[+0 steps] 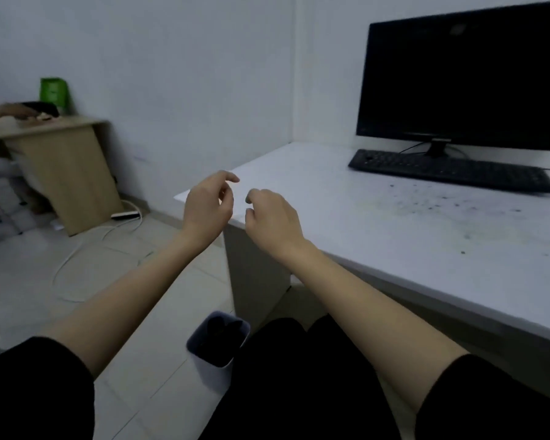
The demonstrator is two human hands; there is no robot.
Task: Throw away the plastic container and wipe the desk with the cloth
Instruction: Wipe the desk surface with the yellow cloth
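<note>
My left hand (207, 207) and my right hand (272, 221) hover side by side at the near left corner of the white desk (378, 223). The fingers of both hang loosely curled and neither holds anything. Dark crumbs and specks are scattered on the desk top in front of the keyboard. A small white bin (218, 346) with a dark liner stands on the floor below my hands, next to the desk's side panel. No plastic container or cloth shows in this view.
A black keyboard (451, 169) and a dark monitor (464, 77) stand at the back of the desk. To the left is a wooden desk (61, 166) with a green box (54, 93) and another person's hand. White cables (86, 246) lie on the tiled floor.
</note>
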